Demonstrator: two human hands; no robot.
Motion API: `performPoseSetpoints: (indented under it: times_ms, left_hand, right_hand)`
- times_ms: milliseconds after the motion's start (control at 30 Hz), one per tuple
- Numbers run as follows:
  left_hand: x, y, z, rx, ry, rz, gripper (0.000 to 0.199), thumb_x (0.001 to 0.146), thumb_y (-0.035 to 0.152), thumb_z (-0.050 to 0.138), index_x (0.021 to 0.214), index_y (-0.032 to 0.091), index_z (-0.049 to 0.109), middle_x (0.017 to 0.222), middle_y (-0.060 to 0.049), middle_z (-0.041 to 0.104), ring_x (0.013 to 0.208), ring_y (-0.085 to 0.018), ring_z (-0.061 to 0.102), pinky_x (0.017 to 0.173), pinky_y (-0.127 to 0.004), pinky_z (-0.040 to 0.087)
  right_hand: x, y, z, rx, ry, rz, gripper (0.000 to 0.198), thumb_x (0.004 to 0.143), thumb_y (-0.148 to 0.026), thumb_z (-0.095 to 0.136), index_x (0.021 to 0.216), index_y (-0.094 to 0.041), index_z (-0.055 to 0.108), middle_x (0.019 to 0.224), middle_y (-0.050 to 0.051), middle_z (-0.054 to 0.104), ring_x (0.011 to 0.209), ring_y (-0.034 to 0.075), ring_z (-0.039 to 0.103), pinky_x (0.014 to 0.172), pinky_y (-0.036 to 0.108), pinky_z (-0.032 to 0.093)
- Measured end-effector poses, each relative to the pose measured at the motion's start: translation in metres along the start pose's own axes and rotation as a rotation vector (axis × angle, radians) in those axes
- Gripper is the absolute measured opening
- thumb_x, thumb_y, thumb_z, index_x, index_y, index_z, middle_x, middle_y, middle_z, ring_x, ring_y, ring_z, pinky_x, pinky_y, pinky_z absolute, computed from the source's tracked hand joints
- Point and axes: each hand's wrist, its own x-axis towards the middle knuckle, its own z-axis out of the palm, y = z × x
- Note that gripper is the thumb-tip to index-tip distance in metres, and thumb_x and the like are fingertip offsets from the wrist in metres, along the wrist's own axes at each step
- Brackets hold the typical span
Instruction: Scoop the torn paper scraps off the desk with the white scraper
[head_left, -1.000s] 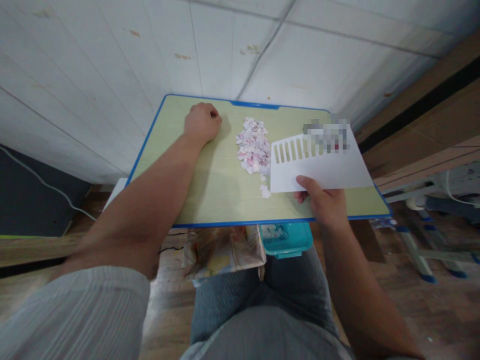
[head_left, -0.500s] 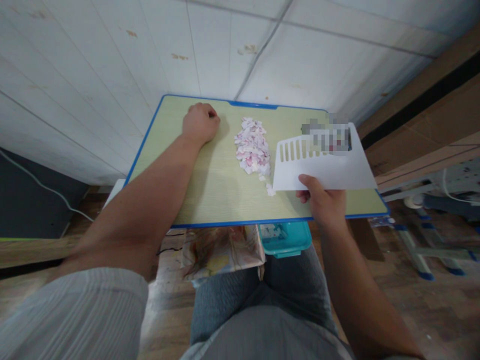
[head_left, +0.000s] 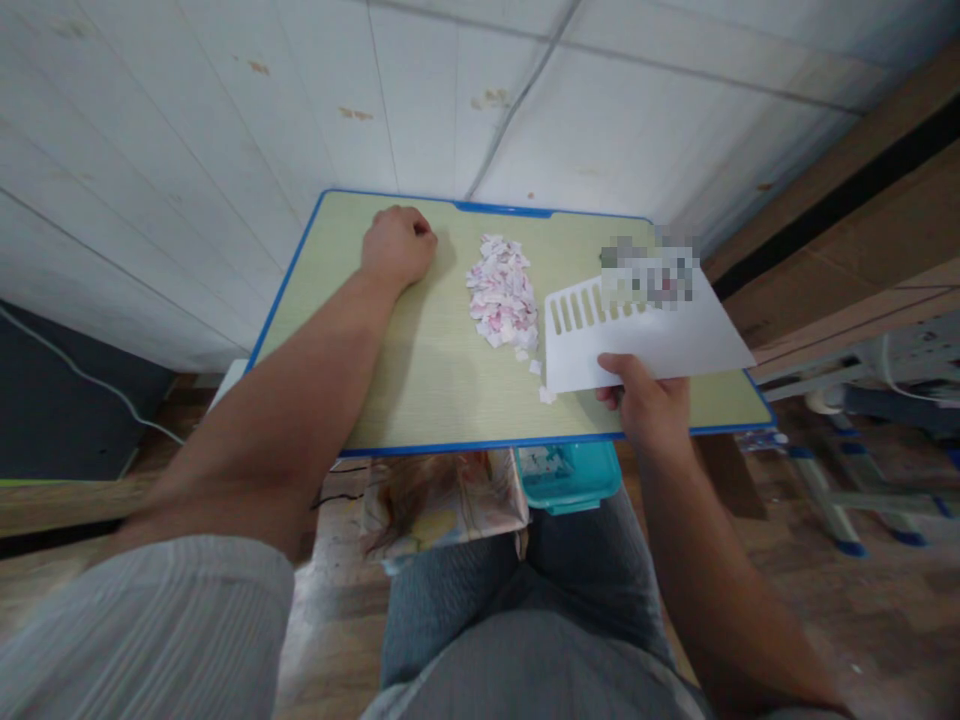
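Observation:
My right hand (head_left: 649, 400) grips the lower edge of a flat white card (head_left: 675, 345), its thumb on the face. A row of slots is cut along the card's upper left edge, and its upper right part is blurred out. Left of the card lies a pile of torn paper scraps (head_left: 501, 290), whitish with pink marks. A few loose scraps (head_left: 547, 396) sit beside the card's lower left corner. At the table's far left, my left hand (head_left: 397, 245) rests with its fingers curled; whether anything is inside is hidden.
The small table (head_left: 442, 400) has a pale yellow-green top and a blue rim. Its far edge is near a white panelled wall (head_left: 300, 90). Below the near edge are a turquoise container (head_left: 574, 480) and a patterned cloth bundle (head_left: 442, 510). Cardboard (head_left: 847, 220) stands at the right.
The white card has tilted, its left end swinging lower and toward me in my right hand. A loose scrap near its corner has shifted slightly nearer. My left hand stays in place.

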Motion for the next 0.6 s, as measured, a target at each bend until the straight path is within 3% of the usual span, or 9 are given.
performPoseSetpoints:
  times_ms: [167, 367, 600]
  left_hand:
    - [-0.001, 0.002, -0.001, 0.000, -0.002, -0.012, 0.022, 0.096, 0.030, 0.064, 0.113, 0.031, 0.079, 0.135, -0.009, 0.081, 0.139, -0.037, 0.065, 0.127, -0.049, 0.053]
    - [-0.003, 0.004, -0.003, -0.009, -0.008, -0.013, 0.026, 0.096, 0.030, 0.065, 0.116, 0.029, 0.082, 0.139, -0.012, 0.081, 0.144, -0.039, 0.065, 0.131, -0.053, 0.049]
    - [-0.004, 0.006, -0.005, -0.032, -0.026, -0.024, 0.029, 0.094, 0.031, 0.065, 0.116, 0.030, 0.083, 0.143, -0.011, 0.081, 0.147, -0.041, 0.065, 0.131, -0.057, 0.048]
  right_hand:
    - [0.005, 0.013, -0.009, 0.012, -0.002, 0.019, 0.028, 0.068, -0.035, 0.082, 0.064, -0.029, 0.055, 0.058, -0.002, 0.056, 0.048, 0.017, 0.048, 0.041, 0.033, 0.033]
    - [0.007, 0.024, -0.014, -0.014, -0.040, 0.037, 0.024, 0.072, -0.035, 0.083, 0.068, -0.028, 0.059, 0.062, 0.000, 0.055, 0.051, 0.020, 0.051, 0.044, 0.036, 0.038]
    - [0.008, 0.025, -0.015, 0.006, -0.034, 0.013, 0.019, 0.067, -0.033, 0.078, 0.076, -0.029, 0.062, 0.068, 0.000, 0.056, 0.058, 0.021, 0.054, 0.044, 0.034, 0.038]
